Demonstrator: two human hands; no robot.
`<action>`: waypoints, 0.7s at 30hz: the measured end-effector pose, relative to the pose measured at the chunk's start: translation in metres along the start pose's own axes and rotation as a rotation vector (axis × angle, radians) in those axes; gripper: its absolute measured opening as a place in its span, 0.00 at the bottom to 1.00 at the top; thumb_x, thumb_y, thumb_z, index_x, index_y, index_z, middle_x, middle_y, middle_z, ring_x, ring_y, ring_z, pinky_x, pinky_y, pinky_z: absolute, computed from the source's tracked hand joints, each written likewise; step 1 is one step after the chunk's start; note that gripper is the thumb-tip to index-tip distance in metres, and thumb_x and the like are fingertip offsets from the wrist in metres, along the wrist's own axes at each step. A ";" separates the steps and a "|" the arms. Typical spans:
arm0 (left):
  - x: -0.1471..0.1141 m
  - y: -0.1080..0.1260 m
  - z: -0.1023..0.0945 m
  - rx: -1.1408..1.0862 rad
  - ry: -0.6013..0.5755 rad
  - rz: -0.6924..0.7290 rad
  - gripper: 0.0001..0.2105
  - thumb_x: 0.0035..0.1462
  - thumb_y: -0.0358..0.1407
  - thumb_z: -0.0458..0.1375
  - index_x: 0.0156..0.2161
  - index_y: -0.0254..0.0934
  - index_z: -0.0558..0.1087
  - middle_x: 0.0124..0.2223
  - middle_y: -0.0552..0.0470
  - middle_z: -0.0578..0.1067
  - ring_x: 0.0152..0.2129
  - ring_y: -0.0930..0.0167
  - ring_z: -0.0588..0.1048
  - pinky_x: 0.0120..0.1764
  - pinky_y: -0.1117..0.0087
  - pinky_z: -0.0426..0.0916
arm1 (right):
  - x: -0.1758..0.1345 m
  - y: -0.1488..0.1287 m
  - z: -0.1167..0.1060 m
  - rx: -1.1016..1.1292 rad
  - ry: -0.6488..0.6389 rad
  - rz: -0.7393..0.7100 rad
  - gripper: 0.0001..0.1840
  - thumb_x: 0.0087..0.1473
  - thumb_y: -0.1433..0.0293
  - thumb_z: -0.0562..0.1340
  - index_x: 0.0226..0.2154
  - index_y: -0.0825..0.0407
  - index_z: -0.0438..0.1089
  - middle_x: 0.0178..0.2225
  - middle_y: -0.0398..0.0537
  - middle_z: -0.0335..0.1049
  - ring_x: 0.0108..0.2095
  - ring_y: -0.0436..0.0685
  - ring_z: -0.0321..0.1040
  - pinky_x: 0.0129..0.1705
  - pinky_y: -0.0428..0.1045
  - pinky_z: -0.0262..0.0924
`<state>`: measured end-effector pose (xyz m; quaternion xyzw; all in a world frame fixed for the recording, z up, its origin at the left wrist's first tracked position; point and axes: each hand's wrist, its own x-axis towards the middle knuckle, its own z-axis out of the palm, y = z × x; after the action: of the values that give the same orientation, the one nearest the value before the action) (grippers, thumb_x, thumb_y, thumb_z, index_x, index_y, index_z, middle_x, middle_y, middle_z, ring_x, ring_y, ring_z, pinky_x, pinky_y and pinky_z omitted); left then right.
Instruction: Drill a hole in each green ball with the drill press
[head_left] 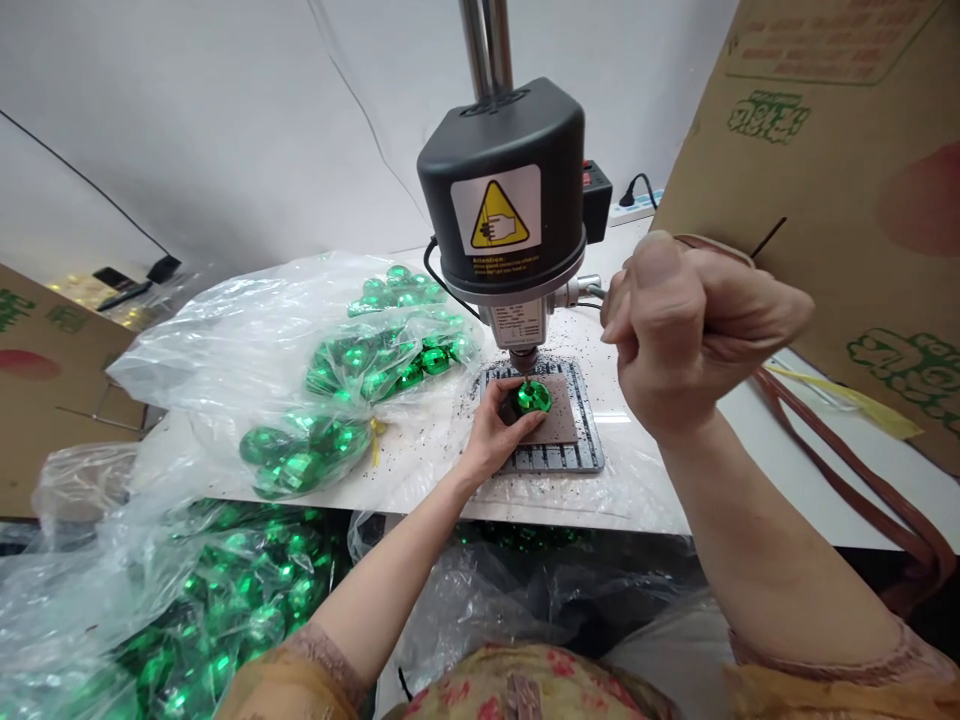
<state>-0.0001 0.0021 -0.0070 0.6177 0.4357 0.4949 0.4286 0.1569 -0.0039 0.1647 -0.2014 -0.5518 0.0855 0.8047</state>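
A black bench drill press [501,200] with a yellow warning label stands at the middle of the table. Under its chuck [523,358], my left hand [491,428] grips a shiny green faceted ball [533,396] between thumb and fingers. The ball rests on a brown square board [559,420], which lies on the slotted metal base [589,440]. The drill tip meets the top of the ball or is very close to it. My right hand [686,330] is raised at the right, closed round the end of the press's feed lever [589,288]; its grip is mostly hidden by the fingers.
Clear plastic bags of green balls [375,350] lie left of the press, one tied with a yellow tie [377,440]. A larger bag of green balls [247,600] sits below the table edge. Cardboard boxes [840,150] stand right and left. Dark shavings surround the base.
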 end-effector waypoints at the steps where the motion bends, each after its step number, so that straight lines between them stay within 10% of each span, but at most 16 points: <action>1: 0.000 0.000 0.000 -0.004 -0.002 -0.001 0.25 0.51 0.46 0.71 0.50 0.40 0.68 0.51 0.46 0.76 0.49 0.63 0.76 0.53 0.61 0.70 | -0.001 0.001 0.000 0.005 -0.006 -0.011 0.26 0.60 0.68 0.61 0.13 0.51 0.57 0.12 0.38 0.47 0.14 0.44 0.50 0.18 0.49 0.43; 21: -0.001 0.000 0.000 -0.024 -0.003 0.002 0.25 0.52 0.45 0.70 0.51 0.40 0.68 0.49 0.47 0.76 0.47 0.65 0.76 0.52 0.62 0.70 | -0.017 0.016 -0.008 -0.038 0.017 -0.217 0.27 0.59 0.71 0.60 0.12 0.52 0.54 0.11 0.36 0.49 0.13 0.44 0.55 0.17 0.47 0.47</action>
<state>0.0002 0.0008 -0.0073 0.6136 0.4284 0.4995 0.4364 0.1590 0.0027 0.1415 -0.1566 -0.5651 -0.0143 0.8099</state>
